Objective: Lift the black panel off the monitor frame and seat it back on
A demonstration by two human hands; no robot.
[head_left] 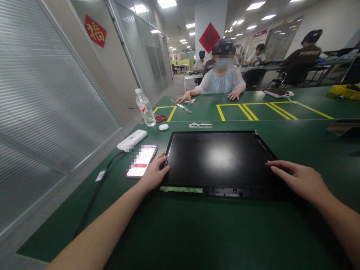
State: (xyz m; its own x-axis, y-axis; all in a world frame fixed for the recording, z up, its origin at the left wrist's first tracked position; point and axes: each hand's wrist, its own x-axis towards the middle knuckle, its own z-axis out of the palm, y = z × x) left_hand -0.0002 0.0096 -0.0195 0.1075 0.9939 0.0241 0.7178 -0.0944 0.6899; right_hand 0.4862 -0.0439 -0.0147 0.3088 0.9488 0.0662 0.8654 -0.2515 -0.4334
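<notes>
Two bare hands flank one dark, flat display panel (213,161), which lies face up on the green table (225,232) directly before the person. Left hand (156,172): at the panel's left edge, thumb apart from the fingers, contact at the frame. Right hand (300,182): fingertips at the right edge, thumb and index finger narrowly spaced; whether they pinch the frame cannot be told. Panel surface is glossy, with a bright reflection right of centre. A green circuit strip (181,189) runs along the left part of its near edge.

Left of the panel: a lit phone (143,161), just beside the left hand; beyond it, a white elongated device (132,140) and a black cable (94,198) bearing a white tag. Farther back: a small white case (163,127), red-handled scissors (161,119) and an upright clear bottle (145,108). Whitish scraps (200,125) lie beyond the panel's far edge. Across the table sits a masked co-worker (219,82), both hands on the tabletop.
</notes>
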